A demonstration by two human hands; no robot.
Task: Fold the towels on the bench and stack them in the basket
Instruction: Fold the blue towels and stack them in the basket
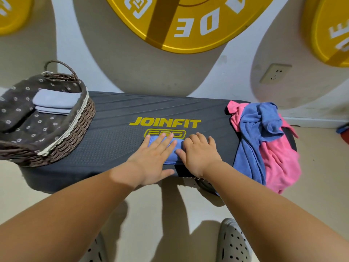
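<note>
Behind the dark bench (117, 118) stands a pale wall with large yellow weight plates (185, 21) across the top of the frame and a socket (274, 72) at the upper right. At the left of the frame a wicker basket (75, 133) with a dark flowered lining sits on the bench end; two folded pale blue towels (54, 103) lie stacked in it. At the right end of the bench a loose pile of towels (264, 146), blue over pink, hangs partly over the edge. Nothing lies between the middle of the bench and the basket.

Both hands are open and flat, fingers spread, pressing side by side on a folded blue towel (173, 154) in the middle of the frame, just below the yellow logo (165, 122). The left hand (153, 157) covers its left part, the right hand (200, 156) its right part; the thumbs almost meet over the cloth. Neither hand grips it.

Most of the towel is hidden under the hands, so its long axis cannot be told; its near edge is just beside the front edge of the bench. At the bottom, grey perforated shoes (234, 242) stand on the floor.
</note>
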